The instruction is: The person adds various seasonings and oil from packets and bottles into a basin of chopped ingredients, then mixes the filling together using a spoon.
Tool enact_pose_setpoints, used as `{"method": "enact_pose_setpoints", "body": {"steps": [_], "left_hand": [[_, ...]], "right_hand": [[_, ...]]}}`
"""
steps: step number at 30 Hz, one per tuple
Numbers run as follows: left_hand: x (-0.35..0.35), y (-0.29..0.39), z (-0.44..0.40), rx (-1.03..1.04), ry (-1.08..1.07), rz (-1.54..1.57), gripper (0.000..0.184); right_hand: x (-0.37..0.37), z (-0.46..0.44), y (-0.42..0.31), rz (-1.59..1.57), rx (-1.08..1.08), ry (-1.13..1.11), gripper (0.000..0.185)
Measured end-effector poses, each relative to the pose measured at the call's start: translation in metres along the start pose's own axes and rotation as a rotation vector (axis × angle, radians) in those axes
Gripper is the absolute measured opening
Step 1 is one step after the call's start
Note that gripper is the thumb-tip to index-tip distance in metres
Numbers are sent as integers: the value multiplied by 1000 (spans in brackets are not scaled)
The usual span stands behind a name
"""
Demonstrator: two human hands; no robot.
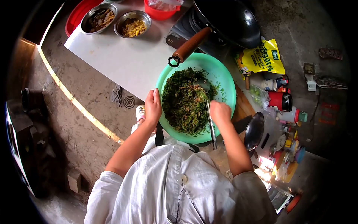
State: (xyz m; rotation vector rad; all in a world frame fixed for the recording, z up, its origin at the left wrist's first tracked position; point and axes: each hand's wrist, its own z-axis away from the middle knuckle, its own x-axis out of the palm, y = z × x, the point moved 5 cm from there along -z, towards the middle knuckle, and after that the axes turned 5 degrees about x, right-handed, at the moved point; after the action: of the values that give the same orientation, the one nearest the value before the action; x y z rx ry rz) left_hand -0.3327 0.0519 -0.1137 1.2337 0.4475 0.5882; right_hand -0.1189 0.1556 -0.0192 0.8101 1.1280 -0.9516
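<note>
A large green basin [226, 84] holds a chopped green and brown mixture [182, 104]. My left hand [153, 105] rests against the basin's left side, its fingers together along the rim. On the right, my right hand [220, 112] is closed round something at the handle of a metal spoon [211, 125]. The spoon's bowl lies in the mixture near the basin's upper middle, and its handle end sticks out over the near rim.
A black wok [238, 22] stands on a stove beyond the basin, its wooden handle [192, 44] reaching over the far rim. Two metal bowls of food [133, 24] sit on the white table [112, 56]. A yellow packet [261, 58], jars and bottles line the right.
</note>
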Motion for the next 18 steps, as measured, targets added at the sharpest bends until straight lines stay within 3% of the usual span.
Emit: {"method": "enact_pose_setpoints", "body": {"steps": [2,4,6,9,12,18], "left_hand": [[0,3,-1,23,18,-14,38],[1,-7,-3,21,33,-8,38],[0,-9,-2,15,42,-5,38],[0,-2,-2,28,46,-15,38],[-1,-1,-1,30,42,-34,39],[-2,-6,-1,17,48,-17,38]], "right_hand": [[21,-8,-23,75,-17,-17,13],[40,3,-56,170,-182,-14,12],[25,26,-68,63,-311,-74,12],[4,56,-57,81,-339,-197,10],[5,55,-70,64,-432,-88,9],[23,-25,-37,148,-282,28,16]]}}
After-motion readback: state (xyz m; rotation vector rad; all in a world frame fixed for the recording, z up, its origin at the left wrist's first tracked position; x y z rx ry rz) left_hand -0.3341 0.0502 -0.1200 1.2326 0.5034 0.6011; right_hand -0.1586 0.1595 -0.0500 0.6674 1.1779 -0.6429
